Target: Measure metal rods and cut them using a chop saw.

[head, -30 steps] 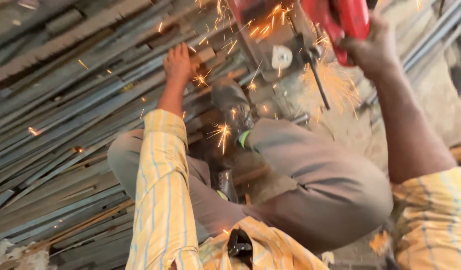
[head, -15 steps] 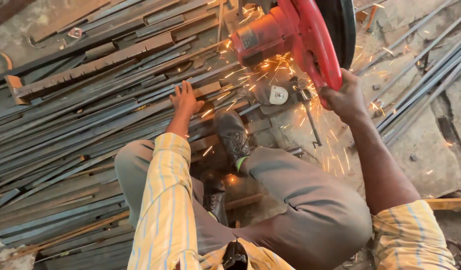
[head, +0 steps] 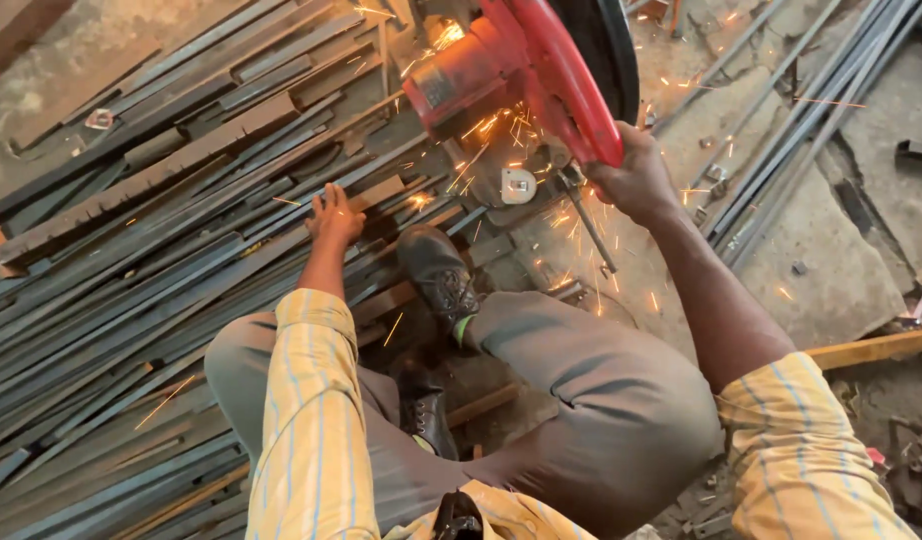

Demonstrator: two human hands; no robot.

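Observation:
A red chop saw [head: 511,70] with a black blade guard stands at the top centre and throws orange sparks. My right hand [head: 636,180] grips its handle from below. My left hand [head: 333,215] presses flat on a long steel bar [head: 281,235] in the pile, fingers spread. My right foot in a black shoe [head: 439,275] rests on the bars just below the saw. My knees in grey trousers are bent under me, and yellow striped sleeves cover both arms.
A big pile of long steel bars and angle pieces [head: 131,300] fills the left half. More thin rods [head: 811,110] lie at the top right on a rough concrete floor. A wooden plank [head: 871,350] sits at the right.
The view has shifted so the saw and both hands sit lower in the frame. Sparks keep flying; my hands hold the same grip on the saw handle and the bar.

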